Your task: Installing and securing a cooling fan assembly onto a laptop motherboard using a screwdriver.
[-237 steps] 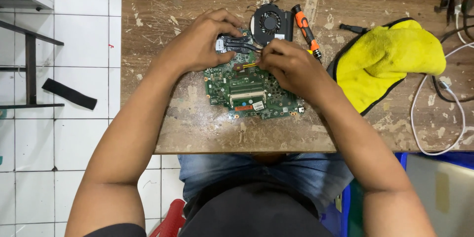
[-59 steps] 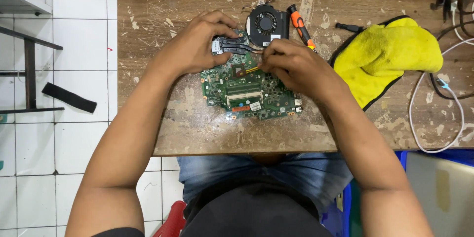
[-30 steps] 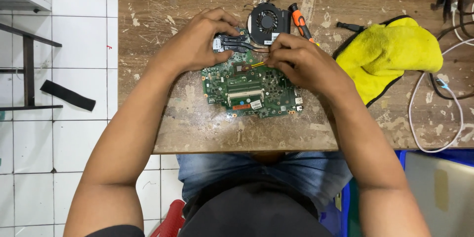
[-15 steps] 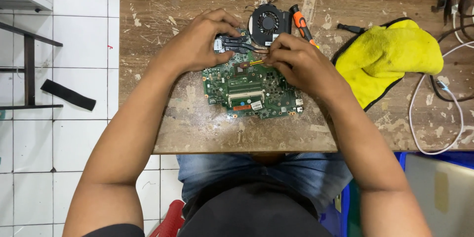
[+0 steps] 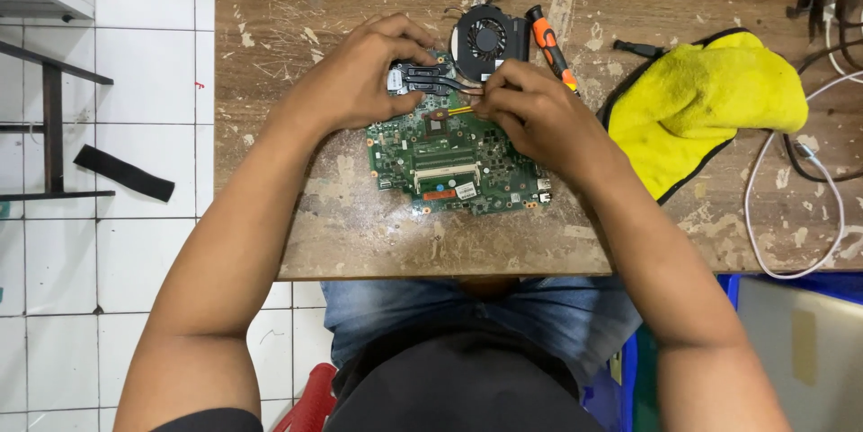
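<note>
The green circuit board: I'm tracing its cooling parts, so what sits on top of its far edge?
On the circuit board lie a heat-pipe assembly leading to the black fan. The left hand and right hand rest on it, hiding whatever lies under them.

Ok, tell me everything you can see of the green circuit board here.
The green circuit board lies flat on the worn wooden table, near its front edge. It is roughly rectangular, densely set with small chips, connectors and a long slot across its middle. A dark heat pipe assembly crosses its far end and leads to a black round fan. The left hand rests on the assembly's left end; the right hand pinches at the pipe and covers the board's right corner.
</note>
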